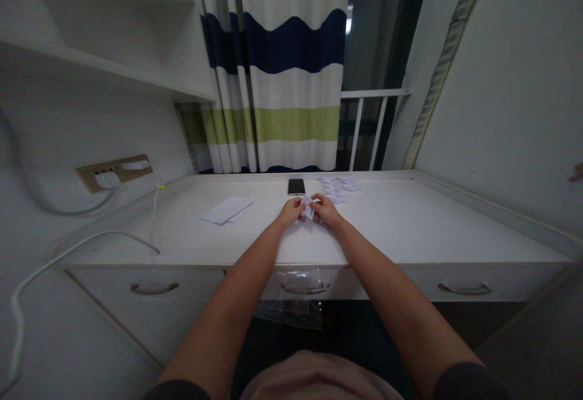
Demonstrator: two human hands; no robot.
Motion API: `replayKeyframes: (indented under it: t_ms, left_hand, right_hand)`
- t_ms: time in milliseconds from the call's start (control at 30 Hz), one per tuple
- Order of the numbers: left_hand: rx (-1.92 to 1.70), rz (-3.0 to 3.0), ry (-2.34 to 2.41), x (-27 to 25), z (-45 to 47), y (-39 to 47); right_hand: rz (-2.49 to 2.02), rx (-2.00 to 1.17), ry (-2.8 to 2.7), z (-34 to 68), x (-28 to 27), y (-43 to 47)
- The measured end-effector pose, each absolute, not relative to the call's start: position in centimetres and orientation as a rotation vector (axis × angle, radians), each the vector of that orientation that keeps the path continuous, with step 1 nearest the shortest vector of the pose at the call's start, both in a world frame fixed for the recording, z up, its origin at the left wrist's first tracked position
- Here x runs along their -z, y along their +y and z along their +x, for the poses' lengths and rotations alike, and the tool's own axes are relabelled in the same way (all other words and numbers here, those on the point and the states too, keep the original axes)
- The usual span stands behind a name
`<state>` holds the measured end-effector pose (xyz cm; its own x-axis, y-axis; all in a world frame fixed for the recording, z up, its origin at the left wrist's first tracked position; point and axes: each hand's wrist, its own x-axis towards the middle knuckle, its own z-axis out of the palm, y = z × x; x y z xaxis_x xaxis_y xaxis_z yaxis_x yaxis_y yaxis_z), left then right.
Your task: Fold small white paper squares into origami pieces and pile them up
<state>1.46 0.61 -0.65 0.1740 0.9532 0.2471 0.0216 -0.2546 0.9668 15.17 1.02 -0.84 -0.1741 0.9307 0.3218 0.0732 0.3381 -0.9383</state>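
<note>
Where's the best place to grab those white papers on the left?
Probably pinch the white papers by the edge facing the left hand, coming from the right: they look thin and lie nearly flat on the desk, so that edge seems easiest to reach.

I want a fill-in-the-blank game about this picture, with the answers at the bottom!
1. The left hand and the right hand hold a small folded piece of ____.
2. The phone on the desk has a face coloured ____.
3. The flat folded sheets lie on the person's ____ side of the phone.
4. Along the front of the desk, the number of drawer handles showing is ____.

Missing words: paper; black; left; three.
</note>
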Motion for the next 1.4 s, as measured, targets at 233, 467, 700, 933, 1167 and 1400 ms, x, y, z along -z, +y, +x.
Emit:
replayKeyframes:
  t_ms: [233,467,700,933,1167,1400]
  left_hand:
    - [-1.348,1.473,1.041,0.5,1.46,0.72]
    - [-1.361,1.529,1.061,0.11,1.47,0.25]
    - [-1.393,1.569,1.042,0.26,1.45,0.52]
    - [-1.395,1.573,1.077,0.34,1.37,0.66]
    - [-1.366,1.522,1.077,0.13,1.59,0.36]
    - [-1.313,1.389,1.02,-0.13,1.3,-0.24]
  right_hand:
    - [-0.948,-1.171,-1.512,15.09,0.66,0.66]
    - [-0.911,-1.294,-1.449,15.07,0.75,0.47]
    - [-0.874,-1.357,-1.438,15.12,0.77,0.43]
    - [-0.84,-1.392,-1.451,15.19,0.95,0.61]
    - [-0.88,-1.352,-1.429,15.15,1.1,0.95]
    - [-0.943,-1.255,-1.376,15.28,0.81,1.19]
